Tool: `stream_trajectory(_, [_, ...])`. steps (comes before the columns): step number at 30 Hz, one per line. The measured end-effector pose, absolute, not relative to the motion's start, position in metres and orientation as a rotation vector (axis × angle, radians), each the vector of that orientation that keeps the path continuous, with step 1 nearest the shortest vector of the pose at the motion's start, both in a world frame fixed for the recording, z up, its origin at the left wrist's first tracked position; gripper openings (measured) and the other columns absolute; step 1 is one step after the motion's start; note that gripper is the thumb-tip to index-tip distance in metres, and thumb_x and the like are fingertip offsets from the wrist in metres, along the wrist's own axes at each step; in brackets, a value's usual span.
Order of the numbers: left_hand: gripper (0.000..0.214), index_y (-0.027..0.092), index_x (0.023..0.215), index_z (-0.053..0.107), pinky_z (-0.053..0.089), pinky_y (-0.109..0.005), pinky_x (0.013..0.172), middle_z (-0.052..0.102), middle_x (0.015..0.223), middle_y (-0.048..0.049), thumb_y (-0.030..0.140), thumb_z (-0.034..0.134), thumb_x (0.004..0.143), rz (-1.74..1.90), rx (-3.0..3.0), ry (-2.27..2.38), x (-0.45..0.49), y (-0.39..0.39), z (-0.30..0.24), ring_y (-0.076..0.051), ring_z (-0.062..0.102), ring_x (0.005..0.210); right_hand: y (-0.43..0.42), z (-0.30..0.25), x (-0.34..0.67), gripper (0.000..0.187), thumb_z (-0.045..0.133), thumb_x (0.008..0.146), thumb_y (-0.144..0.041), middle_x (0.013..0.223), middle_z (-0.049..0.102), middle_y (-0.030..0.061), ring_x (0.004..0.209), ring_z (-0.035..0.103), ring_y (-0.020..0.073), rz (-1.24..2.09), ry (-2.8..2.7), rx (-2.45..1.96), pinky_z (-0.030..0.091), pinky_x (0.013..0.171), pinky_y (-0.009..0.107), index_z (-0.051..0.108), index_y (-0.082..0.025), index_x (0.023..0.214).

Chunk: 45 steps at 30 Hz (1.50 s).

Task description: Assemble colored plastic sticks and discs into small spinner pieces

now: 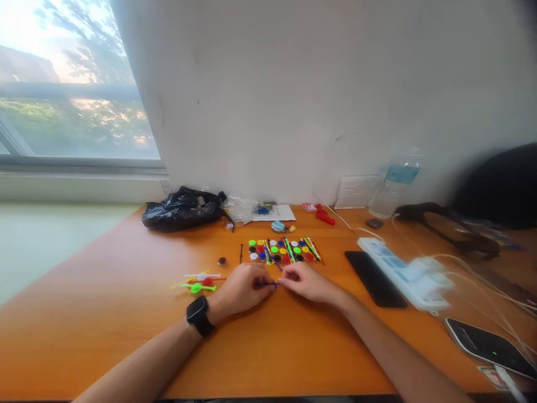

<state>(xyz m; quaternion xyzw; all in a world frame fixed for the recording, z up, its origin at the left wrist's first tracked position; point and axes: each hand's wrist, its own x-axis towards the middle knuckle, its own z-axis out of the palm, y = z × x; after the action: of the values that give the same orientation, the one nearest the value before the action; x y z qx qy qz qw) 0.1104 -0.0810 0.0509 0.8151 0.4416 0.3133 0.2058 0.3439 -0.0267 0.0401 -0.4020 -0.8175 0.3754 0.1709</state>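
Both my hands rest on the orange table [126,313] and pinch a thin blue stick [268,284] between them. My left hand [243,288], with a black watch on the wrist, is closed on the stick's left end. My right hand [304,281] is closed on its right end. Just beyond my fingers lies a cluster of coloured round caps and sticks [283,251]. To the left of my left hand lie a few assembled pieces, sticks with caps on them [199,281], in green, red, white and yellow.
A black plastic bag [182,208] lies at the back left by the wall. A dark phone [375,277], a white power strip with cables [403,271] and another phone [489,346] lie to the right. A water bottle [396,187] and a black bag [499,187] stand at the back right.
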Motion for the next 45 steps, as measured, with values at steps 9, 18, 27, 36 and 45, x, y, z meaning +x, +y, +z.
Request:
stream_trajectory(9, [0.017, 0.021, 0.069, 0.077, 0.031, -0.026, 0.056, 0.07, 0.067, 0.0005, 0.029, 0.074, 0.084, 0.792, 2.201, 1.388, 0.114, -0.083, 0.055, -0.012, 0.052, 0.057, -0.028, 0.041, 0.342, 0.033, 0.065, 0.093, -0.043, 0.066, 0.053, -0.003, 0.063, 0.045, 0.0129, 1.061, -2.332, -1.155, 0.031, 0.057, 0.026, 0.059, -0.017, 0.073])
stream_trajectory(18, [0.014, 0.021, 0.07, 0.075, 0.033, -0.027, 0.056, 0.072, 0.068, 0.0001, 0.028, 0.073, 0.082, 0.783, 2.189, 1.4, 0.115, -0.084, 0.055, -0.014, 0.056, 0.056, -0.03, 0.044, 0.344, 0.031, 0.064, 0.094, -0.042, 0.067, 0.056, -0.0022, 0.063, 0.047, 0.0134, 0.979, -2.324, -1.167, 0.032, 0.058, 0.026, 0.062, -0.018, 0.076])
stream_trajectory(27, [0.003, 0.021, 0.078, 0.07, 0.039, -0.026, 0.06, 0.072, 0.077, 0.0004, 0.021, 0.069, 0.081, 0.814, 2.237, 1.373, 0.116, -0.087, 0.053, -0.015, 0.062, 0.066, -0.017, 0.054, 0.354, 0.049, 0.055, 0.1, -0.06, 0.062, 0.048, -0.0025, 0.056, 0.041, 0.0134, 0.983, -2.109, -1.139, 0.025, 0.053, 0.028, 0.071, -0.017, 0.083])
stream_trajectory(36, [0.023, 0.022, 0.113, 0.069, 0.047, -0.031, 0.081, 0.072, 0.105, -0.0054, 0.039, 0.056, 0.105, 1.324, 2.081, 1.311, 0.107, -0.084, 0.06, -0.021, 0.064, 0.091, -0.024, 0.05, 0.35, 0.05, 0.058, 0.098, -0.065, 0.076, 0.065, 0.002, 0.061, 0.048, 0.0152, 1.02, -2.096, -1.155, 0.03, 0.056, 0.027, 0.078, -0.02, 0.104])
stream_trajectory(45, [0.033, 0.021, 0.113, 0.07, 0.05, -0.036, 0.088, 0.072, 0.105, -0.0084, 0.042, 0.045, 0.11, 1.399, 1.936, 1.306, 0.104, -0.084, 0.067, -0.024, 0.066, 0.097, -0.032, 0.071, 0.355, 0.077, 0.047, 0.101, -0.073, 0.048, 0.051, 0.0014, 0.049, 0.041, 0.0122, 1.262, -2.257, -1.038, 0.03, 0.055, 0.03, 0.067, -0.017, 0.052])
